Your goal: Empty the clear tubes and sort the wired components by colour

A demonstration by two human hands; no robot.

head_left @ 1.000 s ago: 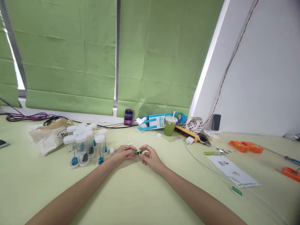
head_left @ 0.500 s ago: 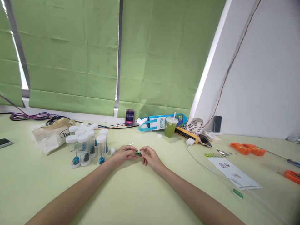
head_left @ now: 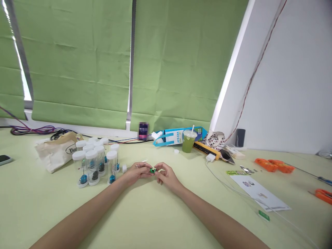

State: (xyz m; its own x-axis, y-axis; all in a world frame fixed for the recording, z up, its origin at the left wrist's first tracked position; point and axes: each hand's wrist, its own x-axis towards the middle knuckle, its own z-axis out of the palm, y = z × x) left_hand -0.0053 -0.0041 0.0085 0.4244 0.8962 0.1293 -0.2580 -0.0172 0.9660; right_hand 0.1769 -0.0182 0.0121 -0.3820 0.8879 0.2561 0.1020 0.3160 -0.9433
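I am seeing the small green piece [head_left: 153,170] sitting between the fingertips of both hands, just above the table [head_left: 155,214] in the middle of my view; it is looking too small for me to make out its details. The left hand [head_left: 135,173] is pinching its left side between thumb and fingers, and a thin white stick [head_left: 145,161] is poking out across that hand's fingers. The right hand [head_left: 166,177] is pinching the other side with thumb and forefinger, its remaining fingers curling under.

Just left of the left hand, a white cap [head_left: 124,168] is lying beside a cluster of clear tubes [head_left: 83,169] that are standing upright, several showing blue pieces inside. A cloth bag [head_left: 53,157] is slumping behind them. Beyond the right hand I am making out a cup of green drink [head_left: 188,142], standing in front of a blue-and-white bag [head_left: 169,136], with a yellow power strip [head_left: 206,149] lying beside it. Farther right, a printed sheet [head_left: 259,191] is lying flat under a white cable, and orange-handled tools [head_left: 275,165] are resting beyond it.
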